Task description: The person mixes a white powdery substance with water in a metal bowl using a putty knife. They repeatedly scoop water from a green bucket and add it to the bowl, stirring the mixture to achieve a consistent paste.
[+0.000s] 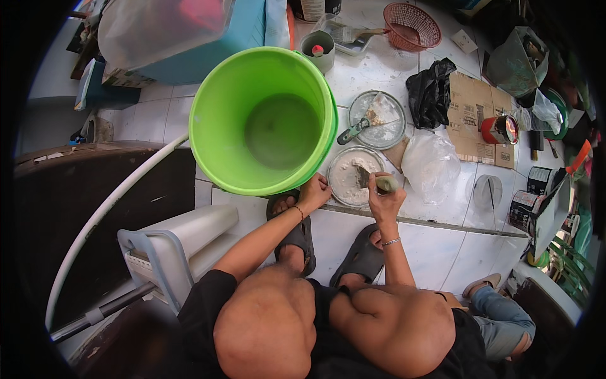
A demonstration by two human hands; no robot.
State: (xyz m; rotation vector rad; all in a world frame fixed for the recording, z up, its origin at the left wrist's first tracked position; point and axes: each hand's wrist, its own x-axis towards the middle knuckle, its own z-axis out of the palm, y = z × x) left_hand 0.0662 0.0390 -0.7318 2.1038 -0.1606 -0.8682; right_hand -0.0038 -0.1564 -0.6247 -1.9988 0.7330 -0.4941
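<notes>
My right hand (386, 199) grips the handle of a putty knife (362, 176), whose blade touches the lumpy white paste in a round tub (338, 176). My left hand (315, 193) is at the tub's left edge with its fingers bent; whether they pinch the rim cannot be told. Just above my left hand stands a big green bucket (203, 118) with cloudy liquid (282, 131) at its bottom. Behind the tub lies a round lid (393, 135) with whitish residue, and a second putty knife (354, 131) with a dark green handle rests across it.
A clear plastic bag (430, 166), black bag (432, 92), flattened cardboard (468, 113) and red paint can (494, 130) lie to the right. Behind are a red basket (412, 26) and a grey cup (324, 62). A floor ledge (426, 222) runs before me. Another person's leg (504, 322) is at lower right.
</notes>
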